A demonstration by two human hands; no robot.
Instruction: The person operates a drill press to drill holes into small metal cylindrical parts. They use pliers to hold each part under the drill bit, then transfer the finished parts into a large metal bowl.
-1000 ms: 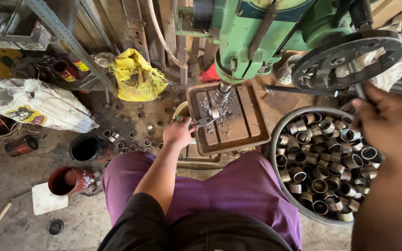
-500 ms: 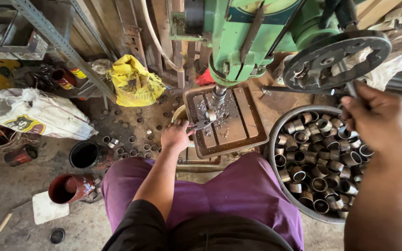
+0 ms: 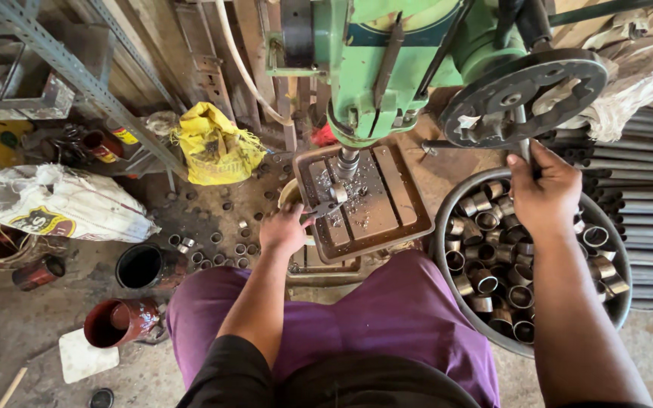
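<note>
Metal ring [image 3: 339, 193] under drill bit, near back edge of drill table [image 3: 398, 198], clamped in pliers [image 3: 319, 209] grasped by left hand [image 3: 284, 229]; right hand [image 3: 542, 190], just lowered, clenched on feed-wheel handle [image 3: 524, 147], spindle descending

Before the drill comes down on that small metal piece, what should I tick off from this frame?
1. Left hand has the pliers: ok, the hand grips them at the table edge.
2. Pliers clamp the small metal ring on the drill table: ok.
3. Ring sits right under the drill spindle: cannot tell, the spindle hides the spot.
4. Right hand is on the feed wheel's handle: ok, fingers wrapped round it.
5. Left fingers are away from the spindle: ok, they stay at the table's near edge.
6. Table free of swarf: not ok, chips lie scattered.
</note>
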